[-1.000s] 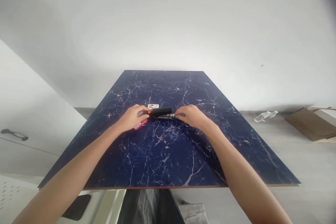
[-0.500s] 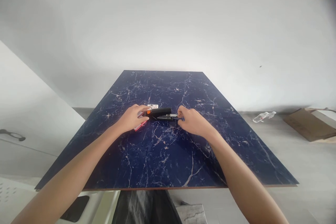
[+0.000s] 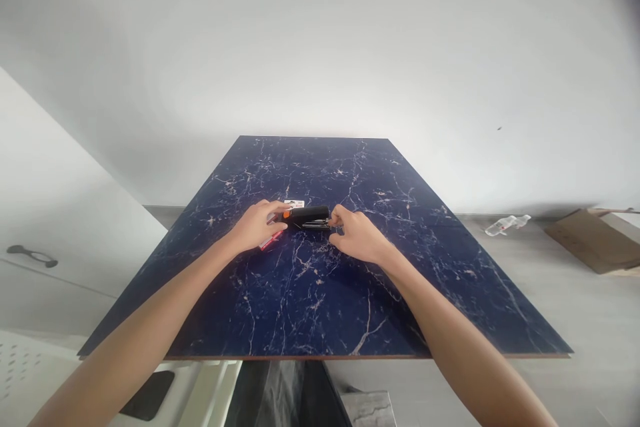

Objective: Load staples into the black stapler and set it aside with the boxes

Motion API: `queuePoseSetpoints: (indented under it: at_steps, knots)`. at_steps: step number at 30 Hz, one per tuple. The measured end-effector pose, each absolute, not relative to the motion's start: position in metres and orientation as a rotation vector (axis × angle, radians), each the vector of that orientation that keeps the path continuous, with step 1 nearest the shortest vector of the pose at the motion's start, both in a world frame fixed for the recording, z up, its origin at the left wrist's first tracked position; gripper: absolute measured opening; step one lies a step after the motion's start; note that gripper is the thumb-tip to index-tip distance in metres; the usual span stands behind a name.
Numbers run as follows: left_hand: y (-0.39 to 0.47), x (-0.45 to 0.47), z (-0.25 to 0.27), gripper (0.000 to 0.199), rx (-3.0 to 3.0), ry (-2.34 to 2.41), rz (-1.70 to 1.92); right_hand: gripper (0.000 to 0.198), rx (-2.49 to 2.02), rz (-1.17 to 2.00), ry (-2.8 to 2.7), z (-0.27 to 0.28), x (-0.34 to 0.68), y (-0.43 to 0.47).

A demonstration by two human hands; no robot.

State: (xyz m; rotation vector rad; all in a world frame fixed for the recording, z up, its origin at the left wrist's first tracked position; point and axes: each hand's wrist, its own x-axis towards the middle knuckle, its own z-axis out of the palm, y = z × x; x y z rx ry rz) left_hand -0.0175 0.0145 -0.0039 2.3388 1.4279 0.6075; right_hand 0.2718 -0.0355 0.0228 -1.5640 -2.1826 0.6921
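Note:
A black stapler [image 3: 311,215] with an orange patch at its left end lies across the middle of the blue marbled table [image 3: 320,300]. My left hand [image 3: 256,223] grips that left end between thumb and fingers. At the other end my right hand [image 3: 357,233] is closed, fingers bent, at the stapler's metal magazine; the fingertips hide the magazine's tip. Beneath and beside my left hand lies a red and white package [image 3: 271,241], mostly covered by the hand. A white printed card [image 3: 295,203] pokes out just behind the stapler.
A white wall [image 3: 320,47] rises behind the table. On the floor to the right are a clear plastic bottle [image 3: 501,225] and a brown cardboard box [image 3: 585,237]. A white cabinet with a dark handle [image 3: 33,256] stands at the left.
My right hand has moved left, toward the stapler, and less of the metal magazine sticks out at the right end. My left hand keeps its grip. The view has shifted slightly.

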Motion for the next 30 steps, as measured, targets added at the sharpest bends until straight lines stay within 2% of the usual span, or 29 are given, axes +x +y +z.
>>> queuePoseSetpoints:
  at_steps: [11, 15, 19, 23, 25, 28, 30]
  knots:
    - [0.012, -0.015, 0.003, 0.044, 2.351, 1.445, 0.578, 0.015, -1.475, 0.707, -2.172, 0.024, 0.273, -0.031]
    - [-0.009, 0.011, 0.006, 0.058, 2.425, 1.392, 0.534, 0.011, -1.558, 0.664, -2.072, 0.018, 0.277, -0.022]
    - [-0.029, 0.032, 0.015, 0.071, 2.574, 1.298, 0.47, 0.014, -1.508, 0.822, -1.991, 0.011, 0.28, -0.016]
    - [-0.016, -0.007, 0.032, 0.066, 2.54, 1.284, 0.372, 0.017, -1.481, 0.961, -1.913, 0.01, 0.279, -0.018]
    - [-0.001, -0.041, 0.037, 0.072, 2.515, 1.307, 0.247, 0.021, -1.484, 0.978, -1.895, 0.011, 0.278, -0.02]
    - [0.017, -0.08, 0.037, 0.091, 2.43, 1.33, 0.004, 0.026, -1.501, 0.973, -1.908, 0.011, 0.274, -0.023]
    - [0.021, -0.089, 0.034, 0.095, 2.393, 1.288, -0.056, 0.028, -1.501, 0.975, -1.935, 0.011, 0.271, -0.024]
